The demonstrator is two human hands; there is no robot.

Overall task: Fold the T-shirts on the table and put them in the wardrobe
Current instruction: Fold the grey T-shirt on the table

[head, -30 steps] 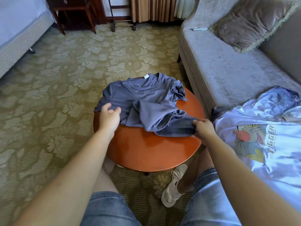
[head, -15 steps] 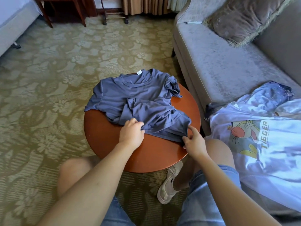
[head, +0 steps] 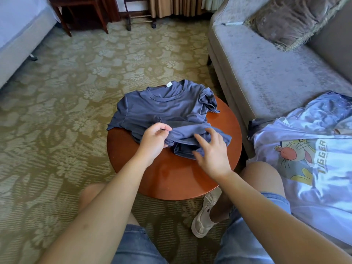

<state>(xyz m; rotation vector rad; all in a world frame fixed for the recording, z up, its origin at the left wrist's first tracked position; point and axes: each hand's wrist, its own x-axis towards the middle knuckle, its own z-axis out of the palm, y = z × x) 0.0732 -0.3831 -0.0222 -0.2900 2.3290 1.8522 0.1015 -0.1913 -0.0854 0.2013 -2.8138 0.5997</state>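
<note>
A grey-blue T-shirt lies crumpled on the round red-brown table, collar at the far side, its lower part bunched toward me. My left hand pinches a fold of the bunched hem and lifts it slightly. My right hand hovers over the hem's right part with fingers spread, fingertips close to or touching the cloth. A white T-shirt with a cartoon tiger print lies on the sofa at my right.
A grey sofa with a brown cushion runs along the right, close to the table. Patterned carpet surrounds the table. A bed edge and dark wooden furniture stand at the far left. My knees and shoe sit under the table's near edge.
My left hand went from the shirt's left sleeve to the bunched hem and pinched it. My right hand let go of the hem's right corner and now hovers with fingers spread.
</note>
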